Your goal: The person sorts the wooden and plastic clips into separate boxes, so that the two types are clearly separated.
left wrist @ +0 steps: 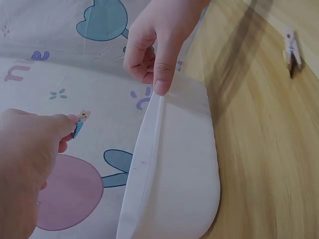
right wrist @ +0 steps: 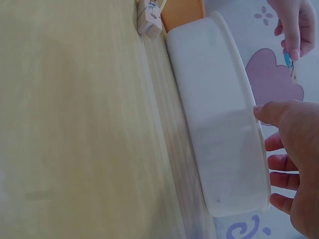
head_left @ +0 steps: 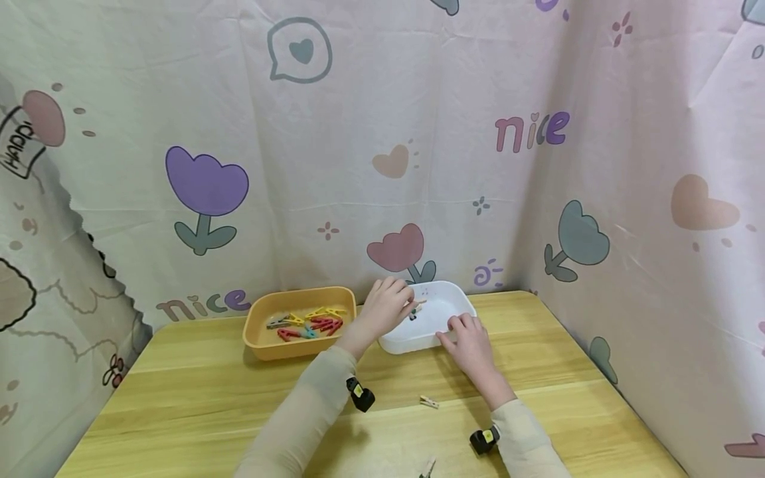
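My left hand (head_left: 387,307) is raised over the left side of a white plastic basin (head_left: 442,292). Between its thumb and fingers it pinches a small clothespin (left wrist: 82,118), pale at one end and blue at the other. The right hand (head_left: 472,342) holds the near right rim of the basin, thumb on the outside and fingers over the inner side. In the right wrist view, that thumb presses the basin's rim (right wrist: 249,84), while the left hand (right wrist: 294,27) appears above with the clothespin hanging from its fingertips.
Left of the white basin stands an orange basin (head_left: 257,342) with several red, yellow, teal and grey clothespins (head_left: 307,325) inside. One pale clothespin (head_left: 429,401) lies on the wooden table (head_left: 179,398) between the forearms; another (head_left: 427,467) is at the bottom edge. A printed curtain (head_left: 335,166) hangs behind.
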